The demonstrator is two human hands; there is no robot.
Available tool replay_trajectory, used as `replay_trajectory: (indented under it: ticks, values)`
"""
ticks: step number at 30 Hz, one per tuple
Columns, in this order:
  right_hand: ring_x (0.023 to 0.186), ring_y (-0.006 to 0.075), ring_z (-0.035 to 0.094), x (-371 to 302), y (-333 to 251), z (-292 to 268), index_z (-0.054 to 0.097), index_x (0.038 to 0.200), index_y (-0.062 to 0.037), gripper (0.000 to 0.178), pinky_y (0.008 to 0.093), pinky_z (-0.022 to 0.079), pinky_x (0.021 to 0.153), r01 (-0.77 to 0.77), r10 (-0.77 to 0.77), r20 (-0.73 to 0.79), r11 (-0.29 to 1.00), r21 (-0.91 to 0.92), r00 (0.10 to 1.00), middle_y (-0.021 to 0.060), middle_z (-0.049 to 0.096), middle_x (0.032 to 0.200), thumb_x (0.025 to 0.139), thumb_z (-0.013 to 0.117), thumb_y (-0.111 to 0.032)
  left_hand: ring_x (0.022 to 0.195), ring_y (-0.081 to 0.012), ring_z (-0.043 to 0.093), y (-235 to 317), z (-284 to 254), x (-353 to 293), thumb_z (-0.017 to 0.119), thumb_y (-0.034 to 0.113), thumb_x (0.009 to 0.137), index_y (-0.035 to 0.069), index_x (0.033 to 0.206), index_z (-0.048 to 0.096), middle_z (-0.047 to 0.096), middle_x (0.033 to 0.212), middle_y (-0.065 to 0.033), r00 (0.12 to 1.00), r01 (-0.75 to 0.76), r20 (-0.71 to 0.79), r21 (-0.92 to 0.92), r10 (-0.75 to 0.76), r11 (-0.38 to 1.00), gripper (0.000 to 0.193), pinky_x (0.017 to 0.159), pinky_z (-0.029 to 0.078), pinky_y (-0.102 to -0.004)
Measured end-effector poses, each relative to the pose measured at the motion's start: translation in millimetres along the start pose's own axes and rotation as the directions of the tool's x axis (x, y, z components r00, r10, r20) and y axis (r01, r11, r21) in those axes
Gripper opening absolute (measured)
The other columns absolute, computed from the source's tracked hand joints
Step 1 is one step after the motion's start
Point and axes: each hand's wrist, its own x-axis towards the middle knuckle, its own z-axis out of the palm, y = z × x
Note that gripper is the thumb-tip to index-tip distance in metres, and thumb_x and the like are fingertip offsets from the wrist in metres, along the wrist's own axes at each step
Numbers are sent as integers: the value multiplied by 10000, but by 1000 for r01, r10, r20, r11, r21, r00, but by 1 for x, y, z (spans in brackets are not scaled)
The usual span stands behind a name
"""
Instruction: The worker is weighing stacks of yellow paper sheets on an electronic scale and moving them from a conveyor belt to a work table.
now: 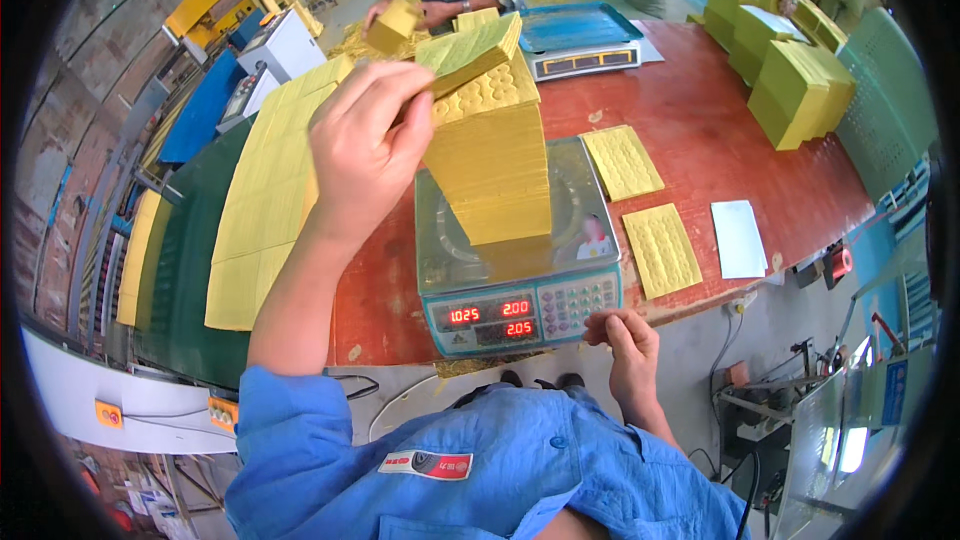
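My left hand (368,135) pinches the near-left edge of a thin bundle of yellow paper sheets (470,52), tilted up over a tall paper stack (492,175). The stack's uncovered top shows rows of embossed round marks. Under it is a digital scale (440,240) with a metal pan, lit red digits and a keypad (578,306). My right hand (630,352) hovers by the keypad's front right corner, its fingers loosely bent and apart, with nothing visible in them.
Two embossed yellow sheets (662,252) and white sheets (738,240) lie right of the scale on the red table (700,120). Long paper stacks (265,190) line the left. Behind are a second scale (585,58), a person handling a yellow block (395,25), and taller stacks (800,90).
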Motion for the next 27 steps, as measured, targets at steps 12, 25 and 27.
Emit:
replay_trajectory:
  ticks: [12, 25, 27]
  values:
    - [1141, 216, 580, 6, -90, -34, 379, 1435, 2, 534, 338, 482, 939, -121, 107, 56, 882, 456, 993, 159, 568, 1283, 927, 509, -96, 1038, -265, 639, 146, 47, -98, 667, 133, 818, -9, 1061, 642, 653, 1078, -135, 776, -343, 431, -326, 461, 881, 282, 914, 517, -400]
    - [890, 129, 628, 78, 13, -170, 599, 1175, 27, 362, 262, 510, 770, -152, 130, -237, 985, -80, 963, 90, 660, 1054, 1016, 475, -274, 1267, -286, 509, 209, 193, -172, 637, 170, 780, -34, 1167, 623, 595, 1269, -149, 721, 24, 660, -327, 210, 945, 437, 1085, 393, -437]
    - [887, 128, 626, 69, 14, -172, 597, 1174, 31, 353, 262, 510, 770, -217, 224, -272, 974, 56, 936, 91, 660, 1042, 1013, 481, -261, 1266, -290, 509, 218, 205, -182, 642, 164, 780, -35, 1169, 622, 592, 1272, -152, 725, 43, 663, -314, 186, 948, 437, 1083, 394, -436]
